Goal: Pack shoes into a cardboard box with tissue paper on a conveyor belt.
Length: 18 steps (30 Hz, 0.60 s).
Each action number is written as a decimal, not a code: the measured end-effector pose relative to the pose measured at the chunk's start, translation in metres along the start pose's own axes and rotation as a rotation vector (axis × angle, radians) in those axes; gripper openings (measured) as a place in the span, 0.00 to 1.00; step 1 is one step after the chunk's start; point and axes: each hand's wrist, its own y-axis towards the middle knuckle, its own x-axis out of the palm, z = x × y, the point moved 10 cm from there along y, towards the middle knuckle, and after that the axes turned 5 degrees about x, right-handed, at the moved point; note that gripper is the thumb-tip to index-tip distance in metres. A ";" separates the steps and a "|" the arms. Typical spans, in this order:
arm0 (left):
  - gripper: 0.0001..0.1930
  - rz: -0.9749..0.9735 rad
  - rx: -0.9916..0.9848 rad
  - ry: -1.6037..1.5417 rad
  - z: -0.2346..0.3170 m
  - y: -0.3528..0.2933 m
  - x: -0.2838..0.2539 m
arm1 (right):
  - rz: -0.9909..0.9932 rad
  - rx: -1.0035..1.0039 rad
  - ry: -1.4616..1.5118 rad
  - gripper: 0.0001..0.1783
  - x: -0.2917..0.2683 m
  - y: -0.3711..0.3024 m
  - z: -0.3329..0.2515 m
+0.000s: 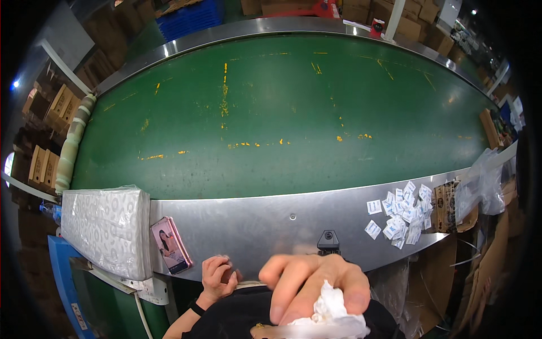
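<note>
Right hand (307, 282) pinches crumpled white tissue (328, 303) close to the camera, over the person's front. Left hand (219, 278) loosely half-open at the surface's (254, 226) near edge, beside pink-edged smartphone (171, 247).

Right fingers (294, 288) partly hide the crumpled white wad (329, 305)

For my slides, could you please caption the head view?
Right hand holding crumpled white material; left hand near a pink-edged phone.
</note>
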 end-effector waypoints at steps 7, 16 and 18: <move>0.11 0.021 0.039 -0.011 0.004 0.008 0.000 | 0.316 0.280 -0.218 0.14 -0.036 -0.024 0.021; 0.12 0.026 0.038 0.039 -0.013 -0.021 0.009 | -0.464 0.399 -0.162 0.19 0.029 -0.013 0.048; 0.12 0.029 0.040 0.034 -0.007 -0.016 0.007 | -0.470 0.385 -0.182 0.19 0.032 -0.014 0.045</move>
